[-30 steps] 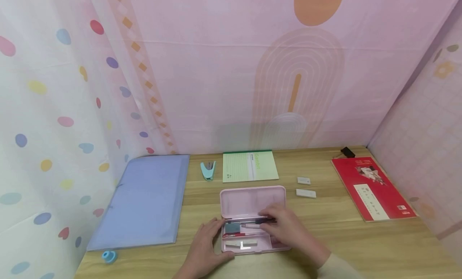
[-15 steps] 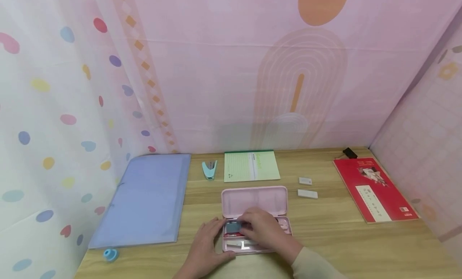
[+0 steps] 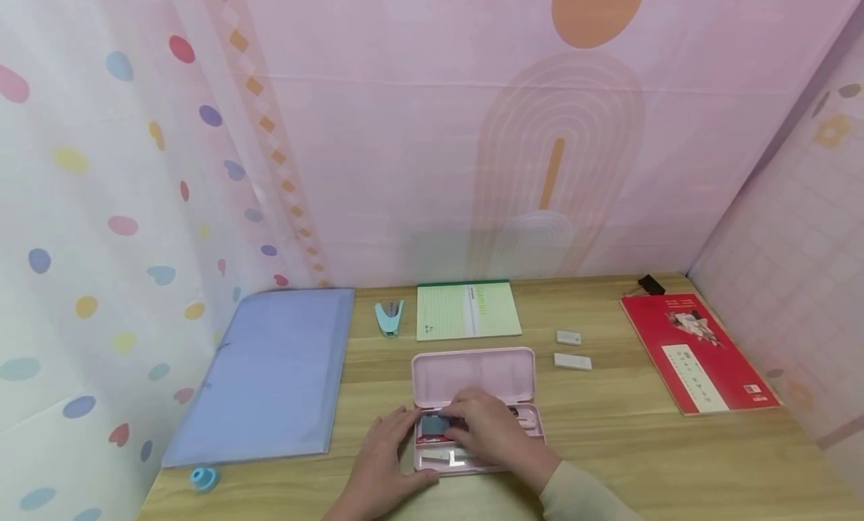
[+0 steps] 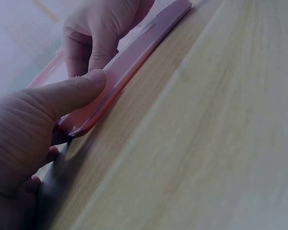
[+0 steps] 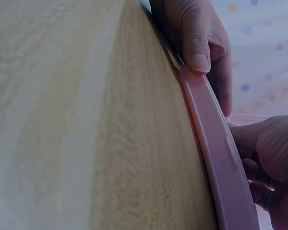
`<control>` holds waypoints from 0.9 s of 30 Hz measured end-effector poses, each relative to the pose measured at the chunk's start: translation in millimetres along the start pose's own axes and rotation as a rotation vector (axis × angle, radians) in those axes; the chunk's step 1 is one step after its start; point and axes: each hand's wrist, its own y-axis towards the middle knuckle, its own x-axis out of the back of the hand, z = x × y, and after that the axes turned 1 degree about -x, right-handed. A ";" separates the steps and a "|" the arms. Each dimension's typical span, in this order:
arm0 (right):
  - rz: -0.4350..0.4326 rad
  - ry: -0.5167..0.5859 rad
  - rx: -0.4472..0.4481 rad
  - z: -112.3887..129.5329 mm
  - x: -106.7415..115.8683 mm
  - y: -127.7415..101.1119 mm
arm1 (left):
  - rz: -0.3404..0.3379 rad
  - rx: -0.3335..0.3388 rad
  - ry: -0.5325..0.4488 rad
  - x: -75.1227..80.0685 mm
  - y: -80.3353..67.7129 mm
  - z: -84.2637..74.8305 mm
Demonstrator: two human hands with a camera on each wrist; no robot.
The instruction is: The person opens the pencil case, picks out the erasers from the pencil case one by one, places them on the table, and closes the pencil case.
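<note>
Pink plastic pencil case is lying open on the wooden desk, long side running left to right. Its left end is being held by the left hand, thumb pressed on the rim. A small grey block inside is being touched by the right hand, its fingers curled; a grip cannot be told.

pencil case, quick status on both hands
Left hand steadies the open pink pencil case at its left end, thumb on the rim. Right hand reaches into the tray, fingers curled over the contents. Nothing in the way.

Pink pencil case, lid open, flat on desk, stationery inside
</note>
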 end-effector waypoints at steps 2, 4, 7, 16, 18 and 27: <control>-0.002 0.011 -0.006 0.2 -0.4 0.1 | 0.001 0.000 -0.003 0.1 -0.2 0.2; -0.004 0.018 -0.009 0.3 -0.7 0.3 | 0.001 0.000 -0.007 0.4 -0.1 0.2; -0.007 0.029 -0.009 0.3 -0.8 0.3 | -0.001 -0.002 -0.008 0.6 0.1 0.1; -0.063 0.029 0.007 0.6 -4.9 -1.3 | -0.007 -0.007 -0.005 0.2 0.7 0.3; -0.086 0.029 0.017 0.9 -6.0 -1.3 | -0.007 -0.007 -0.006 0.1 0.7 0.6; -0.154 0.095 0.027 1.4 -9.6 -2.1 | 0.003 -0.003 -0.008 0.1 0.2 0.5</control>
